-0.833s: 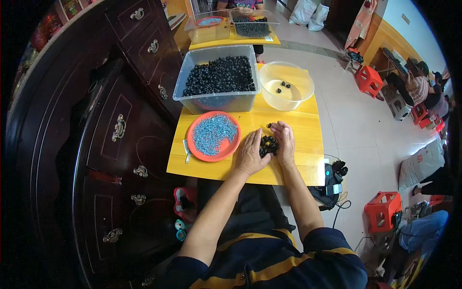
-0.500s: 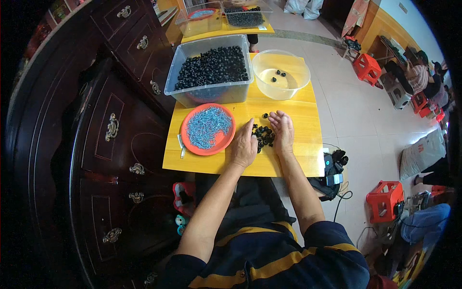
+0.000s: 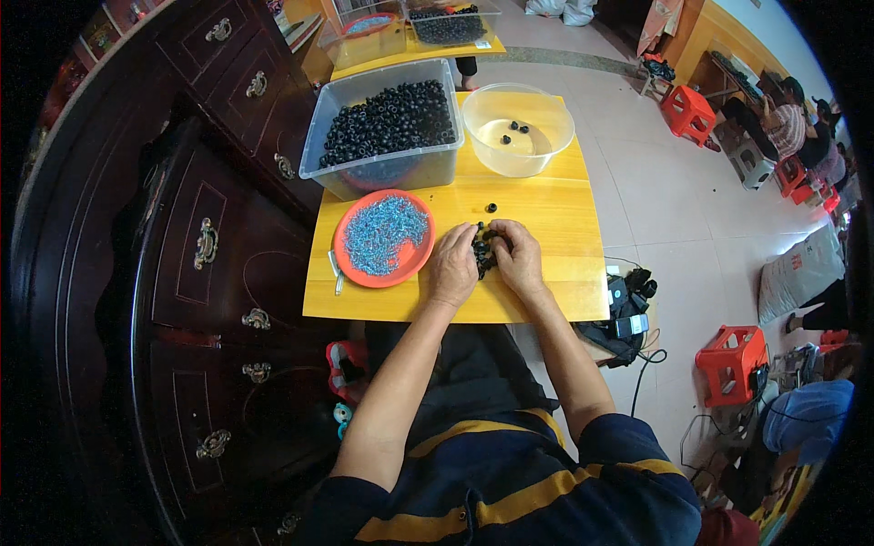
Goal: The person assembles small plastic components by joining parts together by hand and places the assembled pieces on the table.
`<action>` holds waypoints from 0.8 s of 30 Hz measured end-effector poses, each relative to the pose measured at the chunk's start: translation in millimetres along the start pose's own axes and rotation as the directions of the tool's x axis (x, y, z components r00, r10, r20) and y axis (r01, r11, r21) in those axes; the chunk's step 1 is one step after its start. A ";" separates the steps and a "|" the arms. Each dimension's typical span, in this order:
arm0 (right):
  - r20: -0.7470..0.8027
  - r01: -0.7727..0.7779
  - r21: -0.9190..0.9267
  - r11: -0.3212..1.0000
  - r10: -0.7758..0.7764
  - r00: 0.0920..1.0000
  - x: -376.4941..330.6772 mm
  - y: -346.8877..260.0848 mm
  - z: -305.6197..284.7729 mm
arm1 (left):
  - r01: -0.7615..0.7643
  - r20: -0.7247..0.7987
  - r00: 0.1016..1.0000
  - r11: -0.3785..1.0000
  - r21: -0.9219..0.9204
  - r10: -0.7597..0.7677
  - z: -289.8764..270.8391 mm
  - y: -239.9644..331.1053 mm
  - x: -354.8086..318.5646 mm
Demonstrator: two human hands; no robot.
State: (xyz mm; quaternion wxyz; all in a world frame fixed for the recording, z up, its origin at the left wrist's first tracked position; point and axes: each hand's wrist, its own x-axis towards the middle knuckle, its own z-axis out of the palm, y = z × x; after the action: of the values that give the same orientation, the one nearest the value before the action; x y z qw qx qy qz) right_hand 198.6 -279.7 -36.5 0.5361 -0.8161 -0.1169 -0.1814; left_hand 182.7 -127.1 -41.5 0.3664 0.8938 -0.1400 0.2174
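Observation:
A small pile of black ring-like plastic parts lies on the yellow table between my two hands. My left hand is cupped along the pile's left side, fingers stretched forward. Curved around the right side, my right hand has its thumb and fingers apart, with black parts showing beside them. Whether either palm covers more parts is hidden. One loose black part sits just beyond the fingertips. An orange-red plate of small blue, shiny pieces is left of my left hand.
Behind the plate stands a clear bin with many black parts. Right of it, a round translucent tub has a few. A dark wooden cabinet borders the left; a red stool stands on the floor at right.
My hands have drawn in closer around the pile, the right one moving left and curling inward. The pile looks more compact. The whole view has shifted slightly.

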 end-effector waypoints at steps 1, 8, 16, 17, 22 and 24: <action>0.019 0.028 -0.048 0.998 -0.027 0.999 -0.8 -2.0 -1.3 | 0.000 0.003 1.000 1.000 0.001 0.000 0.2 0.5 -0.5; -0.024 -0.201 0.198 0.959 0.210 0.977 -3.3 17.4 -1.8 | 0.017 0.010 1.000 1.000 0.001 -0.017 -6.8 11.9 1.9; -0.009 -0.237 0.527 0.816 0.284 0.959 -1.7 27.6 1.3 | 0.032 0.036 0.999 0.999 0.030 -0.033 -7.2 11.3 1.3; -0.019 -0.219 0.535 0.816 0.271 0.962 -1.1 30.1 -0.7 | 0.035 0.049 0.998 0.999 0.028 -0.037 -5.5 11.2 3.1; -0.048 -0.213 0.495 0.842 0.271 0.961 0.1 23.1 -2.5 | 0.010 0.020 1.000 0.999 0.032 -0.011 -2.4 7.8 4.8; -0.047 -0.247 0.530 0.811 0.318 0.947 -2.1 13.0 -5.3 | 0.036 0.025 0.999 0.999 0.030 -0.037 -5.2 8.3 4.1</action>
State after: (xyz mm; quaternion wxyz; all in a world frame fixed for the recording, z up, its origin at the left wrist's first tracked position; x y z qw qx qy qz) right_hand 200.8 -289.7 -46.3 0.7631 -0.6359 -0.0025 -0.1156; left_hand 181.3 -129.6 -31.3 0.3552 0.9042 -0.1253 0.2011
